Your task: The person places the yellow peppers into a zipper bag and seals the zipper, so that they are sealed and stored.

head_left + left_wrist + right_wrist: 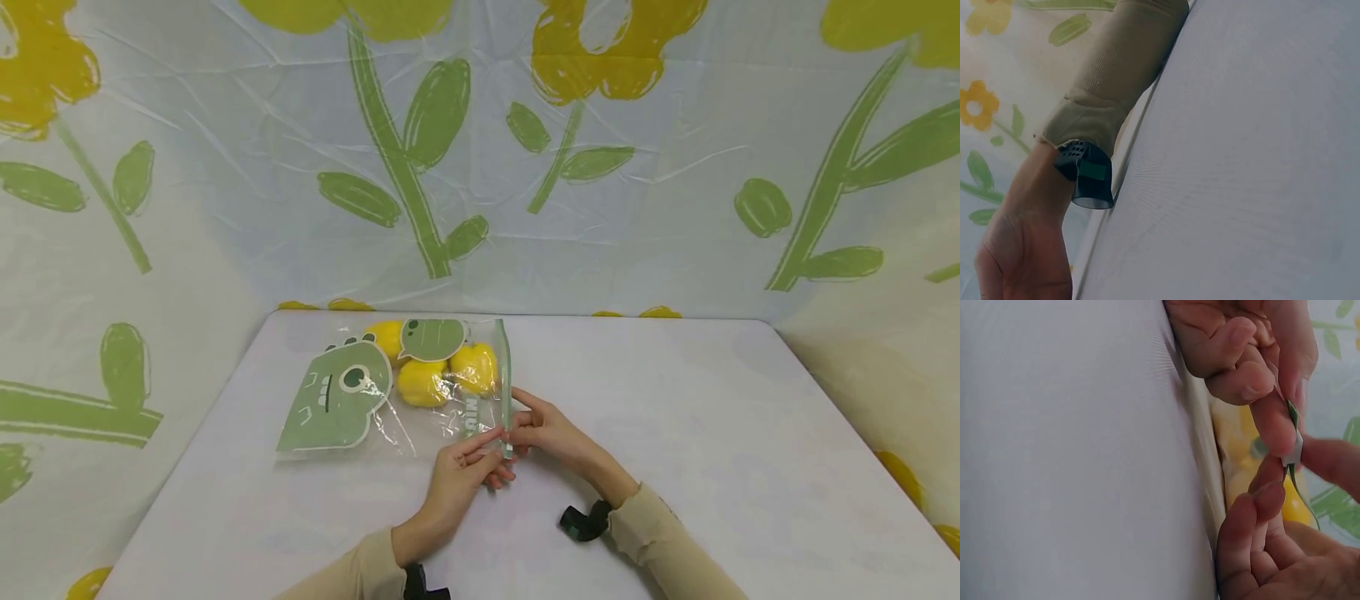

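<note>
A clear zip bag (pixel 405 429) with a green cartoon print lies on the table, its green zip edge (pixel 506 367) toward the right. Three yellow, lobed, pepper-like things (pixel 423 383) are inside. My left hand (pixel 453 483) pinches the bag's near right corner between thumb and index finger. From the right, my right hand (pixel 555 433) pinches the same edge a little farther up. In the right wrist view, a white zip slider (pixel 1293 452) shows between the fingertips of both hands. The left wrist view shows a bare wrist (pixel 1035 250) and sleeve, with no bag in it.
The white table (pixel 675 400) extends around the bag on all sides. A flower-printed cloth (pixel 637 250) stands behind it and along both sides. Black wrist devices (pixel 585 522) sit on both forearms, close over the table.
</note>
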Demonstrator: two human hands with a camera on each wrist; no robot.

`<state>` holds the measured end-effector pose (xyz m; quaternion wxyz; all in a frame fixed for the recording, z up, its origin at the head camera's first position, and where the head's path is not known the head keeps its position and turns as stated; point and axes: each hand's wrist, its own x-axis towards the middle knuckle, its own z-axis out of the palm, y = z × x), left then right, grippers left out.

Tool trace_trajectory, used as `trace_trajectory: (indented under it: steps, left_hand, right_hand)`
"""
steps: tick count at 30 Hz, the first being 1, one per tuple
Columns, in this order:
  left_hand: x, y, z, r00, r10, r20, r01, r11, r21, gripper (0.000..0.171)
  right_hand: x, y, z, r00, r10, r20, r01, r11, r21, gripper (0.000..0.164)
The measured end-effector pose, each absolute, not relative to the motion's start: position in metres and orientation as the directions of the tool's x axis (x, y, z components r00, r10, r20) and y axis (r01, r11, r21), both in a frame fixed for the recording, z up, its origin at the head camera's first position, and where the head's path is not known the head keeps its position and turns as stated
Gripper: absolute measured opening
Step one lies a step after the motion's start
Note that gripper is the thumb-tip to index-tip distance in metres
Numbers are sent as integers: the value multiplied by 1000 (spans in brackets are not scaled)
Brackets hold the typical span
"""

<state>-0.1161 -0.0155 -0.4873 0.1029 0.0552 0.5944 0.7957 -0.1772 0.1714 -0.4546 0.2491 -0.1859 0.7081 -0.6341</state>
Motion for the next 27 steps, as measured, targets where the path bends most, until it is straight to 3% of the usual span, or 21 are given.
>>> trace_trajectory:
  steps: [9,20,27]
  left_hand:
    - [-116,-15,-487,-977,214,-22,-76,-246,966,41]
    - [-114,-19,-485,-977,212,-21,-66,-207,976,43]
    - [-115,-18,-487,-973,229,-21,-77,-239,968,44]
  right_hand:
    - [-172,169,-450,-802,-587,-116,39,143,-989,79]
    - [-182,162,-450,-895,-424,-139,98,119,-988,79]
    - [-197,163,-453,-911,-403,-90,46,118,-992,70]
